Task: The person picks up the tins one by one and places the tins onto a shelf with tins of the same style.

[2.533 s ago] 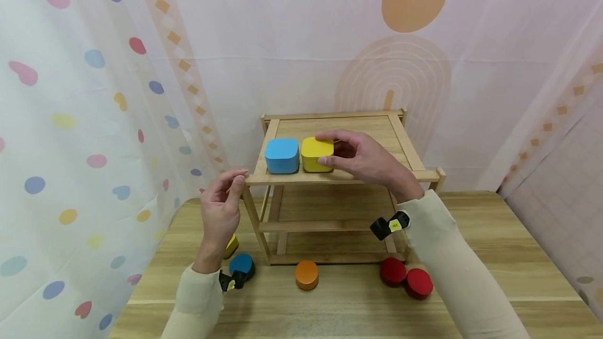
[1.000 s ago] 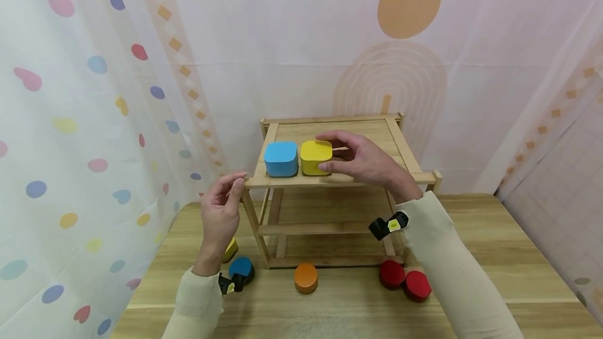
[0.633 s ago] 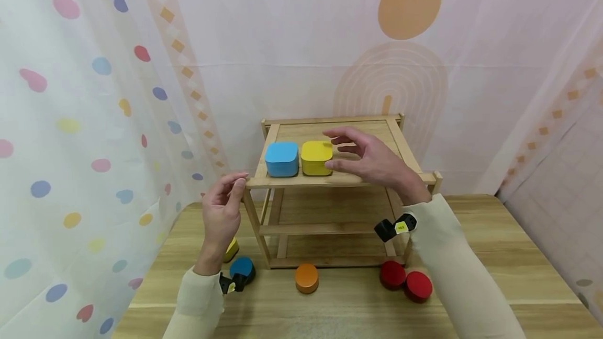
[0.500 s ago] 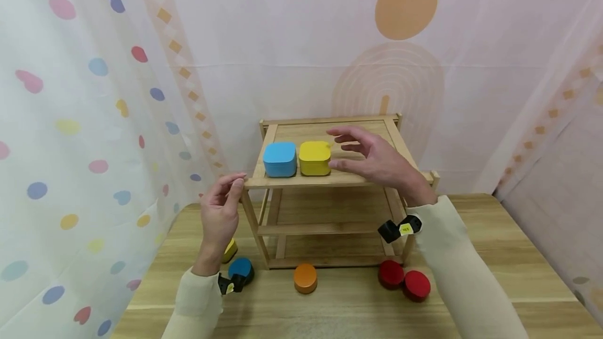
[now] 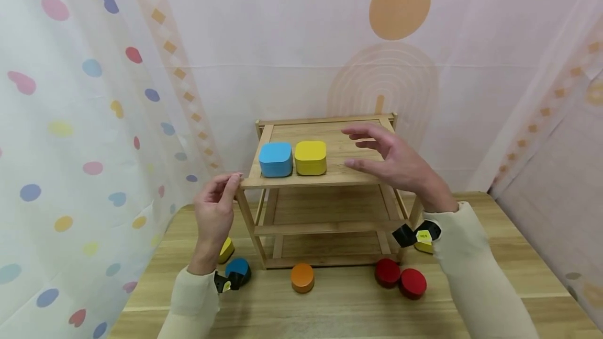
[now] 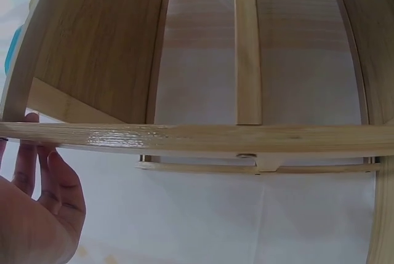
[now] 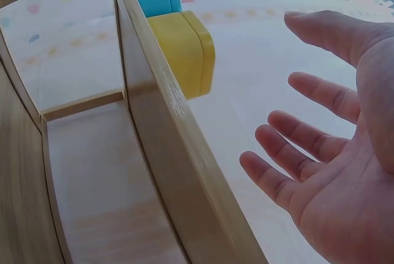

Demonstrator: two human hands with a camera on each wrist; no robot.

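Observation:
A light wooden shelf [image 5: 311, 181] with tiers stands on the table. On its top board sit a blue rounded-square box [image 5: 276, 160] and, just right of it, a yellow rounded-square box [image 5: 311, 158]. My left hand [image 5: 214, 207] pinches the shelf's front left corner between thumb and fingers; in the left wrist view its fingers [image 6: 61, 184] reach up to the rail there. To the right of the yellow box, over the top board, my right hand [image 5: 400, 161] hangs with fingers spread and holds nothing. The right wrist view shows its palm [image 7: 345, 202] apart from the yellow box.
On the table before the shelf lie an orange round box [image 5: 302, 278] and two red round boxes [image 5: 388, 273]. By the left wrist are a blue round box [image 5: 238, 271] and a yellow box [image 5: 226, 250]. Another yellow piece [image 5: 424, 247] shows behind the right wrist. A patterned curtain hangs behind.
My right hand has let go of the yellow box and drawn away to the right. The yellow box stays beside the blue one. My left hand keeps its place at the shelf corner.

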